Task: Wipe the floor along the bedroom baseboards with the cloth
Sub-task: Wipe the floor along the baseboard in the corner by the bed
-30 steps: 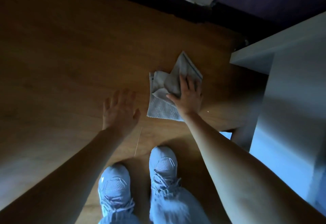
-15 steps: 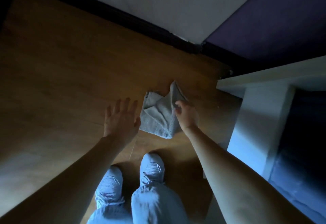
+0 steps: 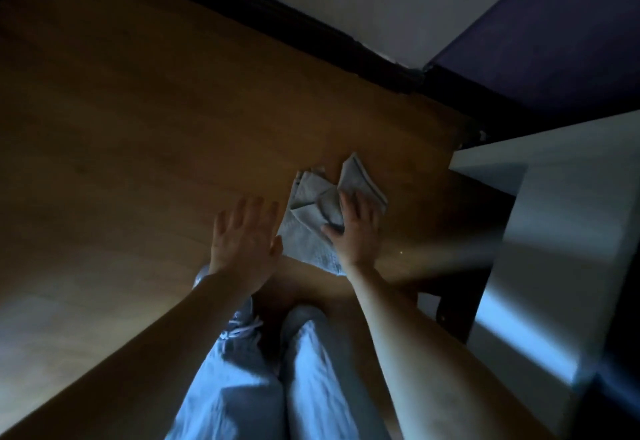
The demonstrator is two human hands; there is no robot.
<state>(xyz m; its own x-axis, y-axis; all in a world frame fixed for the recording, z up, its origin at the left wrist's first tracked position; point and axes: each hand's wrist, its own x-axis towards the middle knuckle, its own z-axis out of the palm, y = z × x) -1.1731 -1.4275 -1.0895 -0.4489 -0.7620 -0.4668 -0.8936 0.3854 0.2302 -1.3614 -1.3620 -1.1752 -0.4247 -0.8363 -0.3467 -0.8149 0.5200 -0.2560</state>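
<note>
Head view: cloth point(image 3: 313, 228) crumpled on wood floor point(image 3: 138, 134), well short of dark baseboard point(image 3: 277, 20). Right hand point(image 3: 356, 231) presses it, fingers flat. Left hand point(image 3: 244, 237) spread, holding nothing. Mid-wipe; next stroke prob. needs pushing toward baseboard.

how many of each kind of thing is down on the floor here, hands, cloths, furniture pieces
bare hands: 2, left hand, right hand
crumpled grey cloth: 1
white furniture piece: 1
total: 4
</note>
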